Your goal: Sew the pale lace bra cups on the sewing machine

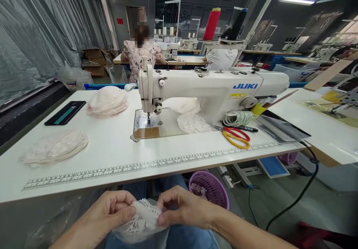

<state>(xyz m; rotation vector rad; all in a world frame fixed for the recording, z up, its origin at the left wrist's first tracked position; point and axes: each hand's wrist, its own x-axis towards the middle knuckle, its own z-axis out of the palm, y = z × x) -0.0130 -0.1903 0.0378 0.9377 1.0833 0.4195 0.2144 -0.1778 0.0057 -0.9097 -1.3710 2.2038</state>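
A white lace piece with sheer fabric (144,221) is stretched between my two hands, over my lap and below the table's front edge. My left hand (119,208) pinches its left side between thumb and fingers. On the other side, my right hand (179,208) grips the lace edge the same way. Above them on the table stands a white sewing machine (215,88), its needle and presser foot over the metal plate. A stack of pale lace pieces (57,148) lies at the left, with a rounder pile of pale fabric cups (107,101) behind it.
Red-and-yellow scissors (237,137), a coil of pale cord (237,118) and loose lace (194,123) lie by the machine. A phone-like black object (65,112) rests at far left. Under the table is a purple basket (214,187). A person (142,55) sits beyond.
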